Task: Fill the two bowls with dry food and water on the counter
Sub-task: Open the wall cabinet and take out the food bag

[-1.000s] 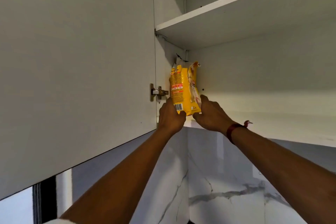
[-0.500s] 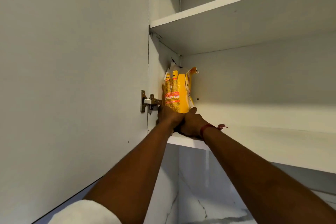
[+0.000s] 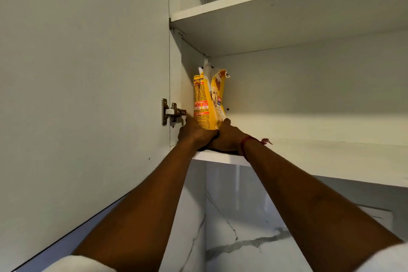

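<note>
**Dog food bag held low, top torn open**

The left hand [image 3: 194, 132] and right hand [image 3: 227, 137] have been drawn together since a second ago. The hinge [image 3: 173, 112] at left could get knocked by a knuckle. The yellow bag [image 3: 207, 99], upright in the lower shelf's [image 3: 309, 154] far left corner, is gripped at its base by both. If it gets tipped, kibble could be spilled from the torn top. Only "ALTH" can be read.

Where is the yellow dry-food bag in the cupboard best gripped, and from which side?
Low at its base, a hand on each flank, from the open front. The yellow plastic dry-food bag stands upright in the left corner of the white shelf, top torn, floppy; left hand and right hand grip there.
</note>
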